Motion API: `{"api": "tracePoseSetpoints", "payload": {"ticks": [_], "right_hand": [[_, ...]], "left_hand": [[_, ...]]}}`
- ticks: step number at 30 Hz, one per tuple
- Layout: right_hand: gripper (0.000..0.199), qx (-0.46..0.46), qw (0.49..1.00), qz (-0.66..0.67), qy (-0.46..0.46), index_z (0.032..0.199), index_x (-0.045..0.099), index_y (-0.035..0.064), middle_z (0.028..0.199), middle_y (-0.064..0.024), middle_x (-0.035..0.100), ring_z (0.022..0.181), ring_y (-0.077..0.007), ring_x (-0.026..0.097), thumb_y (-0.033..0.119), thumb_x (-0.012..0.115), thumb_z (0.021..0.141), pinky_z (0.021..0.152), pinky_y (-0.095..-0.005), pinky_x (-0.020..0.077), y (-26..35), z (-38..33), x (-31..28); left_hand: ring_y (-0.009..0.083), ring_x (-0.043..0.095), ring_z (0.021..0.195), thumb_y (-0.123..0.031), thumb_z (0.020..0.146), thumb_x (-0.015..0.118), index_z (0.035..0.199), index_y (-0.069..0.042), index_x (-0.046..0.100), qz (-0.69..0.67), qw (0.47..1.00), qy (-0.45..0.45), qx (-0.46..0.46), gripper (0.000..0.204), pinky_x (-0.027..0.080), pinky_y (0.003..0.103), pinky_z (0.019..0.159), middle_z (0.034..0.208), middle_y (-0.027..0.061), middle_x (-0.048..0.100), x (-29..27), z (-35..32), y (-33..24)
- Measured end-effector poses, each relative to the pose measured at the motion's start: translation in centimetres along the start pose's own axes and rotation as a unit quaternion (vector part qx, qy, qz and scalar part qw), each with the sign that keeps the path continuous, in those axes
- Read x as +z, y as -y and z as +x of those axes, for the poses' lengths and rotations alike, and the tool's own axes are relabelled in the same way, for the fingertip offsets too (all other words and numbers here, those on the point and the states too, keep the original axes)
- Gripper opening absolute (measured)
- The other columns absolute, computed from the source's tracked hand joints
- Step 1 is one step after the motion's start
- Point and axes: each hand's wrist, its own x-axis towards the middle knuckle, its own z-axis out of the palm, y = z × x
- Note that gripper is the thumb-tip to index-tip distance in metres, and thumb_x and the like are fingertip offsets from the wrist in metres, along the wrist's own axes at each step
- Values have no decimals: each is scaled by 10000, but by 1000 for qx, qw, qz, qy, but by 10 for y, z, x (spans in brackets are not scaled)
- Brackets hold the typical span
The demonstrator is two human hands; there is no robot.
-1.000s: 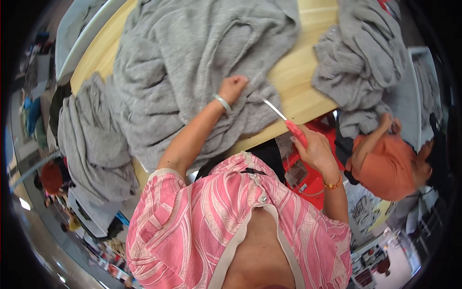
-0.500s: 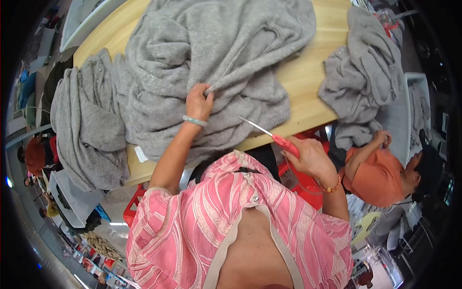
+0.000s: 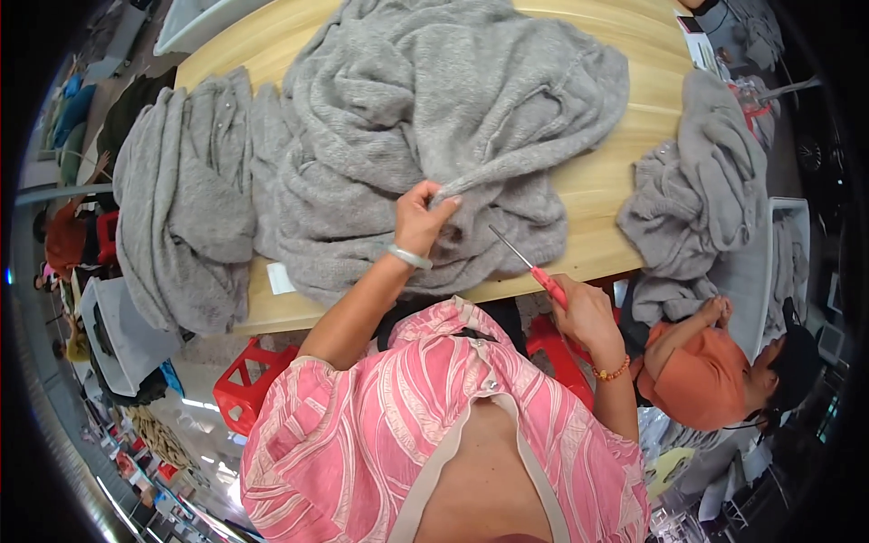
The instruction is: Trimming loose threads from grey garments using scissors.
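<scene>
Evidently trimming: left hand [image 3: 418, 220] pinches a fold of the grey knit garment [image 3: 425, 127] at frame centre.
Right hand [image 3: 584, 312], closed around red-handled scissors [image 3: 532, 264], points them there; blades probably barely parted. Next, careful aim at the pinched fold.

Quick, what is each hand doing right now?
Left hand: closed, pinching a fold of the grey knitted garment.
Right hand: closed, holding red-handled scissors.

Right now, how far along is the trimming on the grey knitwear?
Done: hard to tell; one grey garment lies draped over the table's left edge. In hand: the left hand pinches an edge of the big grey knit; the right hand holds red-handled scissors beside it, not yet cutting. Left: possibly the grey heap at right.
</scene>
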Motion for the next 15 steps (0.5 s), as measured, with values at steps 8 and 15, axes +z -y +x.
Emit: {"api": "tracePoseSetpoints", "payload": {"ticks": [8, 15], "right_hand": [[306, -214, 901, 369, -84, 1113, 613, 50, 1122, -131, 629, 1012, -259, 597, 208, 585, 852, 877, -348, 470, -19, 23, 9], [315, -179, 907, 218, -312, 1166, 585, 55, 1216, -117, 577, 1097, -218, 537, 190, 545, 884, 957, -330, 419, -105, 95, -36]], "left_hand": [[278, 481, 618, -43, 670, 662, 811, -32, 580, 102, 844, 408, 333, 163, 384, 352, 541, 713, 108, 485, 111, -49, -140], [237, 537, 653, 6, 692, 684, 804, -47, 603, 212, 828, 401, 329, 148, 410, 314, 602, 749, 87, 567, 135, -44, -116]]}}
